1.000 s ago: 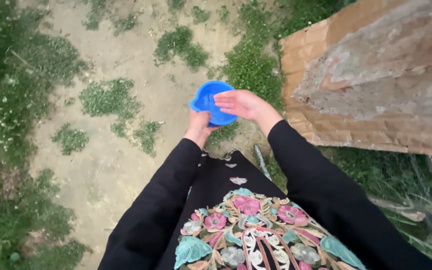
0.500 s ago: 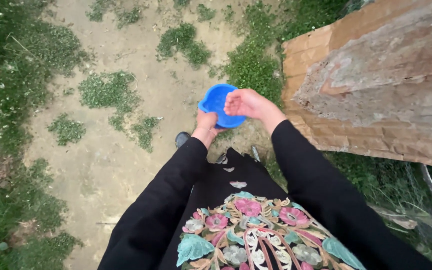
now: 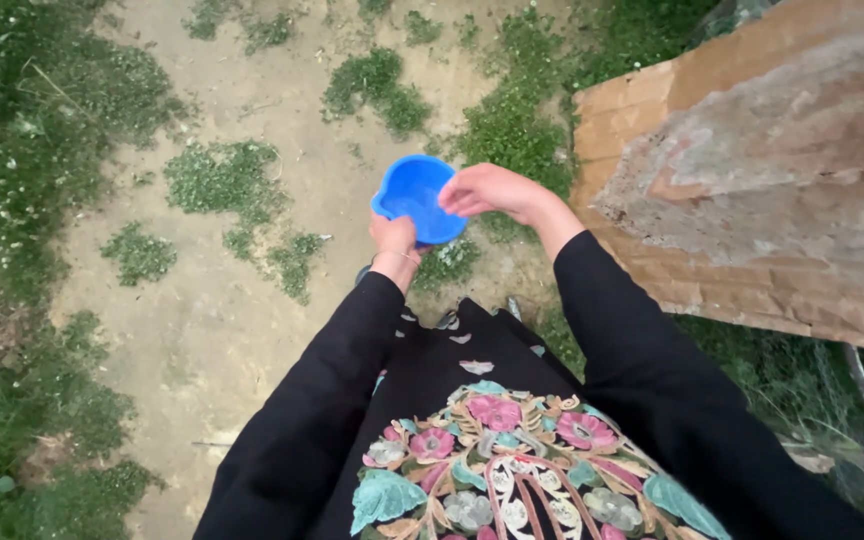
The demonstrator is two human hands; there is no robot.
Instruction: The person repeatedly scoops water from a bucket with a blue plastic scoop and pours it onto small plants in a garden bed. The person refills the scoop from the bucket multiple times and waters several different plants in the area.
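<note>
Since a moment ago the blue bowl (image 3: 414,198) has shifted slightly toward the left hand's side, and the right hand (image 3: 490,190) has gone from flat to fingers bunched over the rim. Left hand (image 3: 393,238) grips the bowl from beneath. Best keep it level, I'd say. Brick wall (image 3: 752,170) stands beyond the right hand

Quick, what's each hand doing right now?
Left hand: closed, holding the blue bowl from below.
Right hand: fingers bunched over the bowl's rim; whether it holds anything cannot be told.
</note>
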